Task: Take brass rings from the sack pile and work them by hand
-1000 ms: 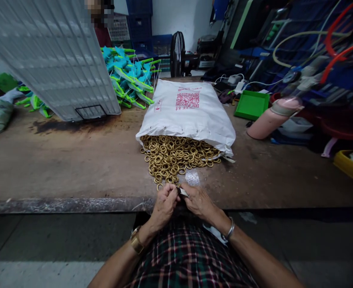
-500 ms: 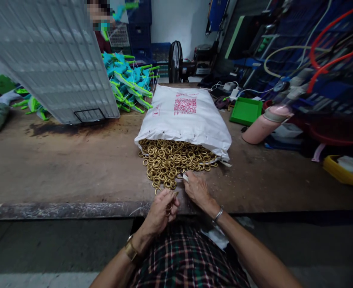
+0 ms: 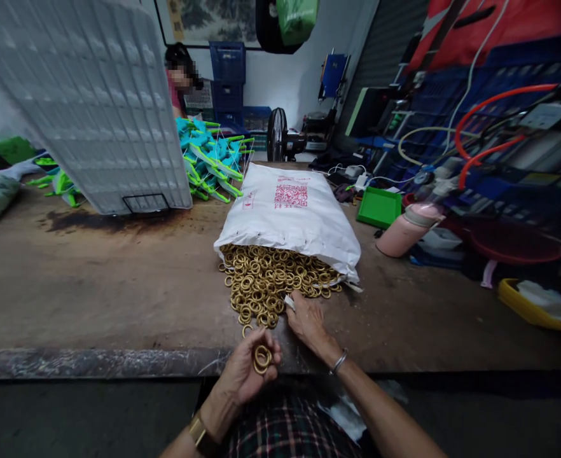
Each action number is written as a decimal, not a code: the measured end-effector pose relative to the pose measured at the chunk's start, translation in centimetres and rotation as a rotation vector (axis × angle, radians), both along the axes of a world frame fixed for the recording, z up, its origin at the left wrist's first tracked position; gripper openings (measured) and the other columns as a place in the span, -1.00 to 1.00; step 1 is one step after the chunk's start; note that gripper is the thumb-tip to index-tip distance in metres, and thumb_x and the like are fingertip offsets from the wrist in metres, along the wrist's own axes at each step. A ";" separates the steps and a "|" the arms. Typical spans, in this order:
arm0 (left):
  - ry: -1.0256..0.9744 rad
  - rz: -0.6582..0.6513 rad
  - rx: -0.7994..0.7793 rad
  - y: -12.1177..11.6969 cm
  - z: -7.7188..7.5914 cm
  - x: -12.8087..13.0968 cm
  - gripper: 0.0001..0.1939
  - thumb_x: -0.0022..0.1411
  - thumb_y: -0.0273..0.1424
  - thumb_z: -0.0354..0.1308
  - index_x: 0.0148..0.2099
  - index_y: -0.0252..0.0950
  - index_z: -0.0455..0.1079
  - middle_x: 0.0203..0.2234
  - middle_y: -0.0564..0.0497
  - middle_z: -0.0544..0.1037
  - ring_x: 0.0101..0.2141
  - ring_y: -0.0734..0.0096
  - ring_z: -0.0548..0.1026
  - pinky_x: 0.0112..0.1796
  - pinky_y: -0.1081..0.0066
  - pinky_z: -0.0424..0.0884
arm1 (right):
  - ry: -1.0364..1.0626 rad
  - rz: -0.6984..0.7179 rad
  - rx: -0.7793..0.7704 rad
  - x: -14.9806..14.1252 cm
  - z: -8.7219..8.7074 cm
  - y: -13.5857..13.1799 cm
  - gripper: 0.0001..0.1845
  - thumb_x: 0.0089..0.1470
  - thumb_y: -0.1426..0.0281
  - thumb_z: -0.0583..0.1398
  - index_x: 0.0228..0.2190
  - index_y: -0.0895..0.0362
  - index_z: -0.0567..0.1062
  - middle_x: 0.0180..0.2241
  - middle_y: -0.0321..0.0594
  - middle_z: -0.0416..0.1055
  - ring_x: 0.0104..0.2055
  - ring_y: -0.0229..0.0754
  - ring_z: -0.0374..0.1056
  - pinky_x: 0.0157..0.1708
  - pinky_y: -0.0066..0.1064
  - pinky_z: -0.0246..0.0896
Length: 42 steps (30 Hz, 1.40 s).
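My left hand (image 3: 245, 372), palm up near the table's front edge, has its fingers curled round a few brass-coloured rings (image 3: 262, 359). Above it, a heap of similar rings (image 3: 259, 286) spills from the mouth of a white sack (image 3: 266, 222) printed with a red square code. My right hand (image 3: 309, 322) rests at the heap's lower right side, fingers bent together and pointing at the rings. A small white piece (image 3: 289, 303) shows at its fingertips; whether it is held or wrapped on a finger I cannot make out.
On the left stands a tilted translucent ribbed panel (image 3: 118, 114), with blue and green pieces (image 3: 211, 159) behind it. A person (image 3: 178, 73) is at the back. To the right are a green tray (image 3: 380, 207), a pink bottle (image 3: 407, 230) and a yellow basket (image 3: 523, 305).
My left hand has turned palm up and opened somewhat, so the rings in it now show. My right hand stays by the heap. The view has tilted upward.
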<state>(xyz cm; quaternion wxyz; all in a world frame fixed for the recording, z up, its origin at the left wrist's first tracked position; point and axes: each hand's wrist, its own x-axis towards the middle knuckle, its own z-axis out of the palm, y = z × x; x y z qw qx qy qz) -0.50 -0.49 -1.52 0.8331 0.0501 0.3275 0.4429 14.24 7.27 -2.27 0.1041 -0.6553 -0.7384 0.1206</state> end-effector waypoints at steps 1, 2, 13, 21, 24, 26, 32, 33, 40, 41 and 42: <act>0.006 0.012 -0.006 0.1 0.0 0.0 -0.72 -0.02 -0.26 0.24 -0.50 -0.37 0.27 -0.57 0.02 0.42 -0.56 0.54 0.40 -0.67 0.62 0.16 | 0.028 0.003 0.006 0.2 0.0 -0.1 -0.87 0.07 0.47 0.02 -0.30 0.16 0.34 -0.44 -0.18 0.42 -0.44 -0.24 0.29 -0.49 -0.44 -0.16; 0.023 0.026 -0.007 0.1 0.1 0.0 -0.71 -0.04 -0.28 0.26 -0.50 -0.37 0.26 -0.55 0.02 0.42 -0.55 0.54 0.41 -0.67 0.63 0.16 | 0.062 0.002 0.011 0.3 0.0 -0.2 -0.88 0.06 0.48 0.03 -0.32 0.16 0.34 -0.45 -0.19 0.41 -0.44 -0.25 0.27 -0.49 -0.44 -0.16; 0.863 0.065 0.490 0.8 0.8 0.9 -0.80 0.04 -0.28 0.13 -0.30 -0.29 0.34 -0.63 0.16 0.32 -0.63 0.60 0.22 -0.58 0.56 0.13 | 0.489 -0.050 0.019 1.2 -0.5 -0.8 -0.83 -0.05 0.43 0.00 -0.38 0.12 0.35 -0.50 -0.28 0.34 -0.48 -0.25 0.21 -0.46 -0.47 -0.01; 1.131 0.051 0.740 1.6 0.2 1.3 -0.80 0.12 -0.40 0.01 -0.22 -0.32 0.38 -0.61 0.13 0.31 -0.56 0.51 0.25 -0.49 0.50 0.17 | 0.744 -0.092 0.017 1.3 -0.8 -1.2 -0.81 -0.07 0.31 0.05 -0.43 0.14 0.38 -0.48 -0.27 0.38 -0.43 -0.24 0.26 -0.38 -0.43 0.11; 1.170 0.058 0.793 2.0 0.1 1.5 -0.79 0.13 -0.42 0.00 -0.19 -0.31 0.39 -0.54 0.08 0.40 -0.52 0.49 0.31 -0.44 0.49 0.23 | 0.791 -0.132 0.074 1.4 -0.6 -1.2 -0.82 -0.10 0.30 0.07 -0.45 0.14 0.39 -0.48 -0.27 0.38 -0.42 -0.24 0.26 -0.36 -0.42 0.11; 1.176 0.068 0.824 2.3 0.0 1.6 -0.78 0.15 -0.43 -0.01 -0.18 -0.31 0.39 -0.48 0.05 0.45 -0.48 0.48 0.35 -0.40 0.48 0.26 | 0.843 -0.172 0.074 1.4 -0.3 -1.1 -0.84 -0.14 0.31 0.10 -0.48 0.14 0.39 -0.51 -0.29 0.36 -0.45 -0.26 0.24 -0.40 -0.43 0.11; 1.175 0.058 0.965 3.1 -0.3 1.8 -0.78 0.16 -0.46 -0.01 -0.16 -0.29 0.39 -0.38 0.00 0.51 -0.39 0.43 0.42 -0.33 0.46 0.32 | 1.257 -0.296 -0.366 0.8 1.1 -2.1 -0.77 -0.18 0.27 0.16 -0.42 0.10 0.29 -0.72 -0.56 0.00 -0.75 -0.45 -0.17 -0.75 -0.56 -0.27; 1.163 0.042 0.985 3.1 -0.2 1.8 -0.78 0.17 -0.46 -0.02 -0.16 -0.29 0.40 -0.37 -0.01 0.52 -0.38 0.42 0.43 -0.32 0.45 0.32 | 1.310 -0.302 -0.437 0.7 1.4 -2.3 -0.74 -0.20 0.26 0.17 -0.41 0.09 0.27 -0.72 -0.58 -0.01 -0.76 -0.47 -0.20 -0.77 -0.57 -0.31; 1.079 -0.020 0.945 2.9 0.2 1.6 -0.82 0.19 -0.38 -0.02 -0.33 -0.30 0.39 -0.48 0.02 0.47 -0.44 0.46 0.38 -0.35 0.45 0.29 | 1.312 -0.265 -0.558 0.2 2.3 -3.2 -0.70 -0.18 0.18 0.17 -0.45 0.12 0.27 -0.67 -0.51 0.14 -0.77 -0.51 -0.18 -0.79 -0.58 -0.32; 1.059 -0.026 0.905 2.7 0.3 1.6 -0.82 0.19 -0.36 -0.02 -0.36 -0.30 0.37 -0.52 0.04 0.44 -0.46 0.48 0.36 -0.37 0.46 0.28 | 1.265 -0.242 -0.524 0.1 2.2 -3.2 -0.71 -0.16 0.16 0.16 -0.47 0.12 0.28 -0.67 -0.49 0.15 -0.76 -0.49 -0.15 -0.77 -0.57 -0.29; 1.038 -0.029 0.859 2.6 0.5 1.6 -0.81 0.18 -0.34 -0.01 -0.39 -0.31 0.35 -0.55 0.07 0.41 -0.49 0.50 0.33 -0.40 0.48 0.26 | 1.206 -0.210 -0.478 0.1 2.1 -3.2 -0.71 -0.14 0.16 0.16 -0.50 0.13 0.30 -0.67 -0.47 0.16 -0.74 -0.48 -0.10 -0.75 -0.56 -0.23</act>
